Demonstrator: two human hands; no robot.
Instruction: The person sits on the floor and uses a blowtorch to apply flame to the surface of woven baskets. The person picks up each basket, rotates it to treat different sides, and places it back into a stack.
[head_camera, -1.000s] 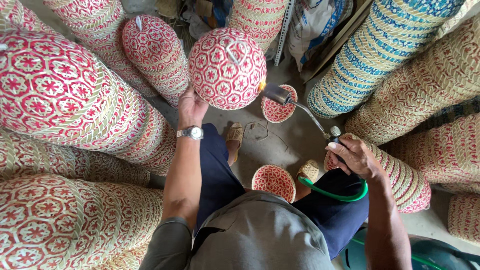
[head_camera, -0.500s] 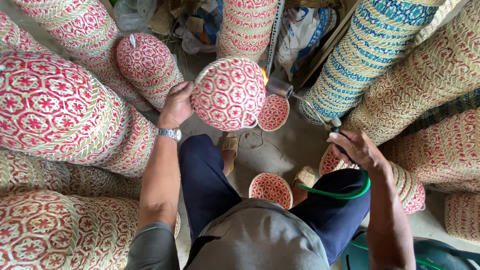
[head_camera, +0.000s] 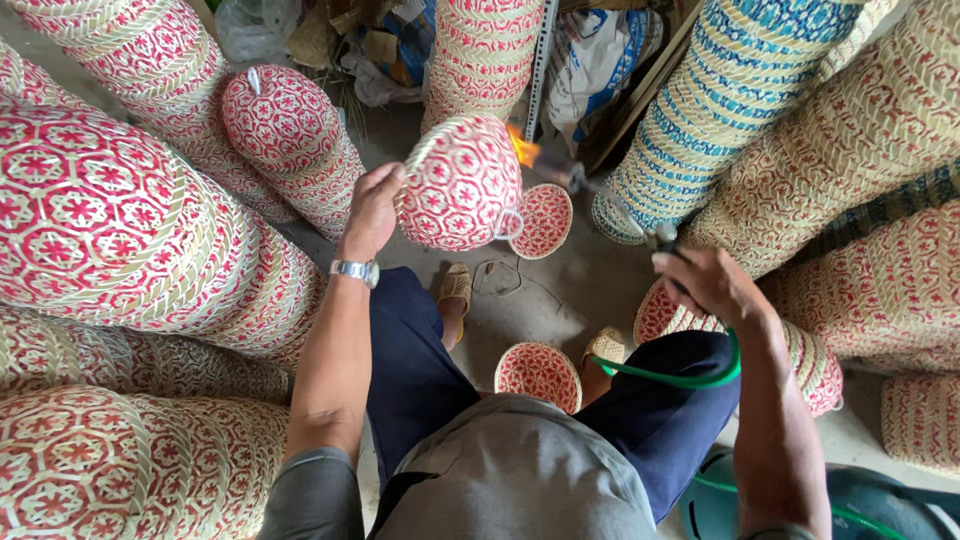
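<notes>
My left hand grips the rim of a red-and-cream woven basket, holding it up tilted on its side in front of me. My right hand is closed around the handle of a gas torch fed by a green hose. The torch's nozzle points at the basket's upper right edge, where an orange flame burns against the weave. A silver watch sits on my left wrist. I am seated, dark blue trousers and sandals below.
Tall stacks of red-and-cream woven baskets crowd the left side, more stacks at back, and blue-patterned ones at right. Two small baskets lie on the concrete floor between my feet. Bags and clutter sit behind.
My left hand has turned the basket from facing me to sideways and lowered it slightly. The torch nozzle has come to the basket's edge and a flame now shows there.
</notes>
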